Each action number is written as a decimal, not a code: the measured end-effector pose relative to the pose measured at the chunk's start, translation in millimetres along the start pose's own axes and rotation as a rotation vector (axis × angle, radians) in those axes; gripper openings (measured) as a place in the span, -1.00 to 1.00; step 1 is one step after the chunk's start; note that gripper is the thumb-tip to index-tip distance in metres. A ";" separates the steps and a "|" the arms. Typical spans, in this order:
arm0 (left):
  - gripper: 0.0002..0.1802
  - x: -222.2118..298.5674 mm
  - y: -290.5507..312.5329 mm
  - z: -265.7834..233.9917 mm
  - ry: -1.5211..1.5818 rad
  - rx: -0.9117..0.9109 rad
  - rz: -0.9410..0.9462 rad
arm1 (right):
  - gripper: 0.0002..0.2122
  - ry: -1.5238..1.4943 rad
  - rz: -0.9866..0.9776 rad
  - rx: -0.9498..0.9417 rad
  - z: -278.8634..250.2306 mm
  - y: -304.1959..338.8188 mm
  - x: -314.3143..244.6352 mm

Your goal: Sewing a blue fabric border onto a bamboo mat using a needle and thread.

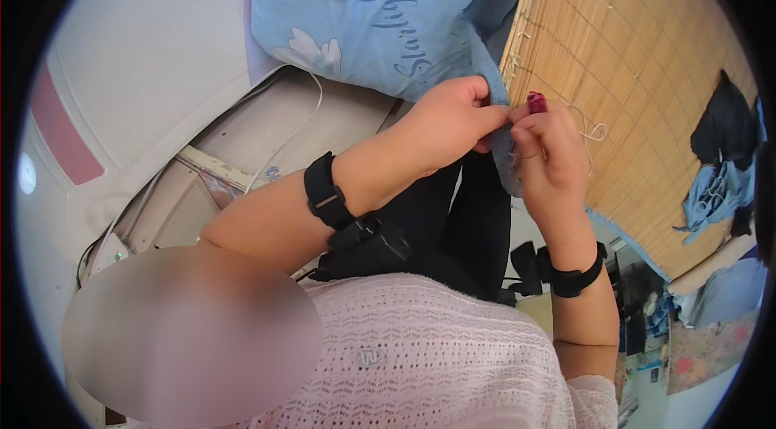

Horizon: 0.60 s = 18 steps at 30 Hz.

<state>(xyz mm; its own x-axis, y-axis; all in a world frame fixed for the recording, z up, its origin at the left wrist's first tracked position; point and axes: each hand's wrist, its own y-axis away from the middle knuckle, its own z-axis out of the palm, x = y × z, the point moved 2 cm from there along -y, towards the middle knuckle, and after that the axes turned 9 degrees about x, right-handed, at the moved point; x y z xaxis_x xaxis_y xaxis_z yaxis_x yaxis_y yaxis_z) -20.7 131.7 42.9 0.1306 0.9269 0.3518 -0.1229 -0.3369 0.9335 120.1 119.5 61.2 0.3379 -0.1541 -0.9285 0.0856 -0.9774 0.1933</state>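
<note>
My left hand (461, 118) pinches the grey-blue cloth edging (491, 65) beside a bamboo mat (618, 41), thumb and fingers closed on it. Close by on the right, my right hand (554, 150) is closed in a pinch, its fingertips almost meeting those of the left. A small dark red piece (536, 102) shows at its fingers; whether it is worn or held I cannot tell. Anything fine between the right fingertips is too small to make out. A loop of white thread (596, 132) lies on the mat next to the right hand.
A light blue padded cloth (347, 17) with a pale flower print lies beyond my left hand. White cord (311, 114) hangs at the left near a white panel (153, 25). Black and blue cloths (723, 122) rest on the mat's right side.
</note>
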 end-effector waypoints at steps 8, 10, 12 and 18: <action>-0.77 -25.9 -14.3 -5.9 0.157 0.058 0.014 | -0.94 0.142 -0.269 -0.012 1.0 -29.7 -25.6; -0.77 -23.0 -8.9 -2.3 0.181 0.074 -0.012 | -0.97 0.056 -0.126 0.132 -10.6 -50.1 -31.2; -0.77 -28.3 -4.7 -1.0 0.170 0.043 -0.001 | -0.96 -0.222 0.125 0.089 -13.1 -42.6 -24.2; -0.75 -19.6 -6.2 -6.5 0.102 0.028 -0.026 | -0.84 -0.550 0.558 -0.040 -34.1 -38.0 -4.8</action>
<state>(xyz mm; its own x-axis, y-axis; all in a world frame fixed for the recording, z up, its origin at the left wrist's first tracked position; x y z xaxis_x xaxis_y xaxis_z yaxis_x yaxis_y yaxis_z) -28.8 116.6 29.8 0.0326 0.9468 0.3201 -0.0928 -0.3160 0.9442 147.2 162.3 69.1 -0.1708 -0.6809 -0.7122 0.0770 -0.7298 0.6793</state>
